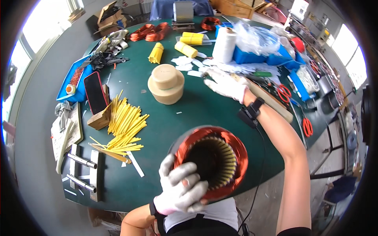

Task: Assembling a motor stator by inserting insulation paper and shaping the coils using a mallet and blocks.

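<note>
A copper-wound stator (237, 154) sits tilted at the worktop (210, 108) edge, the left hand (182, 189) with fingers curled on its rim. The right hand (226, 84) has fingers stretched near white slips (194, 73); any pinch, I cannot tell. Beyond, 1 beige block (166, 87) stands; yellow sticks (128, 122) and an illegibly marked sheet (75, 129) lie left.

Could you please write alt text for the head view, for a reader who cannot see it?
A gloved left hand holds a copper-wound ring at the near edge of a green table, while the gloved right hand is outstretched near white slips. Beyond the ring stands a beige block, with loose yellow sticks and a propped phone to its left.
</note>
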{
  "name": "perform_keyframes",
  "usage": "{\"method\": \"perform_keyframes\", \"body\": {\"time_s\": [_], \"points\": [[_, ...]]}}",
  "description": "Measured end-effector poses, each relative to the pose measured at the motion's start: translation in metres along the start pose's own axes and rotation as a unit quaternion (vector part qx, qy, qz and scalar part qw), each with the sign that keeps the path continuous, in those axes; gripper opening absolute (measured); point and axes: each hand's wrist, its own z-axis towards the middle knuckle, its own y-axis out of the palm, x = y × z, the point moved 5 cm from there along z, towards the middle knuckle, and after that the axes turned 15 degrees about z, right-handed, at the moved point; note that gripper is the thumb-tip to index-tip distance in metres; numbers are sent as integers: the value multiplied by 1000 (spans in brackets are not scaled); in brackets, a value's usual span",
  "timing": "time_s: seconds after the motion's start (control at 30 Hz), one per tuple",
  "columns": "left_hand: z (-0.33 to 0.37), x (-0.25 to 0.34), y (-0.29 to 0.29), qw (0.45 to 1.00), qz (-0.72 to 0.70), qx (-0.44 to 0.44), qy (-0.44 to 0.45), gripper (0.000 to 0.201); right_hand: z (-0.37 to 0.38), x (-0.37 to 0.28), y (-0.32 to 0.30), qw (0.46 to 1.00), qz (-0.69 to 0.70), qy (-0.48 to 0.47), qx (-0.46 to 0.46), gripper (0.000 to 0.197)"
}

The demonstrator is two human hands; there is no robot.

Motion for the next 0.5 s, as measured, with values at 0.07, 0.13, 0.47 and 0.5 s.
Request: {"method": "perform_keyframes", "body": {"time_s": [0.07, 0.13, 0.47, 0.5], "points": [[-6, 2, -3, 1000, -5, 2, -5, 27, 50, 14, 25, 998, -32, -7, -60, 32], [-11, 6, -4, 1000, 11, 19, -13, 25, 83, 14, 42, 998, 9, -25, -58, 36], [-7, 7, 0, 1000, 21, -14, 5, 23, 31, 29, 61, 994, -88, -53, -26, 38], [-3, 6, 1, 999, 15, -29, 8, 23, -2, 31, 55, 993, -100, -53, -28, 38]]}}
